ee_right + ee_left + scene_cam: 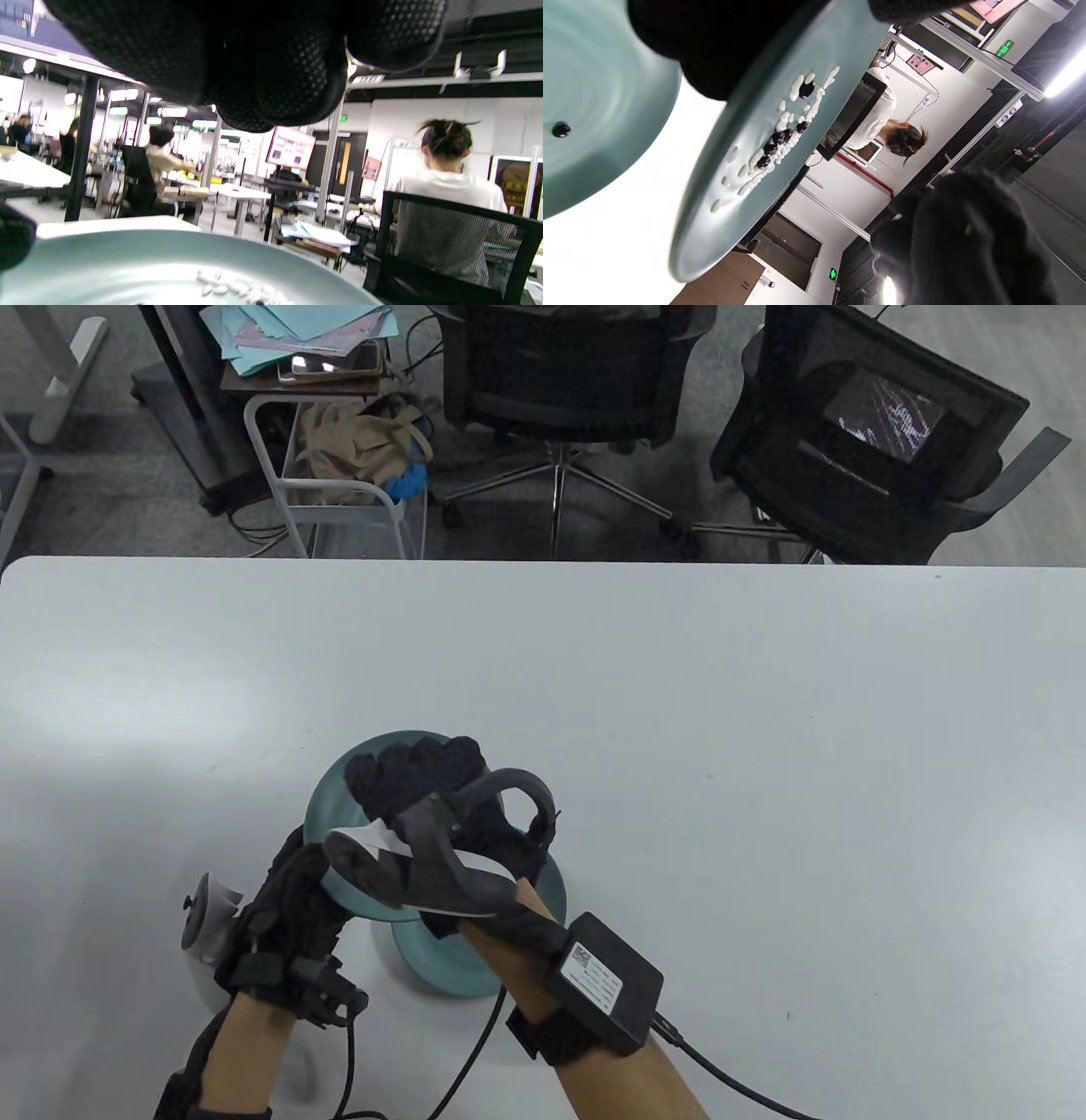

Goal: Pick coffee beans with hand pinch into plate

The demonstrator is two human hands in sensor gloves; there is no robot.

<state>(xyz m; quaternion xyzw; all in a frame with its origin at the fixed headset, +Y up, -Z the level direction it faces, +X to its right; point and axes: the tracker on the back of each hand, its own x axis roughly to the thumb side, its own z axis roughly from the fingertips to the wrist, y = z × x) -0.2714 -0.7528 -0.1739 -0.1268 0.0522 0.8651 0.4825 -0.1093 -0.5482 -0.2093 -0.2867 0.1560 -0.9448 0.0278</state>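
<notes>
Two teal plates lie on the white table. The far plate (335,814) holds several dark coffee beans (778,137) among white bits (220,284). The near plate (445,965) shows one bean (561,129). My right hand (407,772) hovers over the far plate, fingertips (271,84) bunched together and pointing down; no bean shows between them. My left hand (284,891) sits at the plates' left rim. Its fingers (725,46) overlap the plate edge; I cannot tell whether they grip it.
The table's far edge (543,562) runs across the middle of the table view. Beyond it stand two black office chairs (560,381) and a white cart (339,475). Cables (475,1052) trail from both wrists toward the near edge.
</notes>
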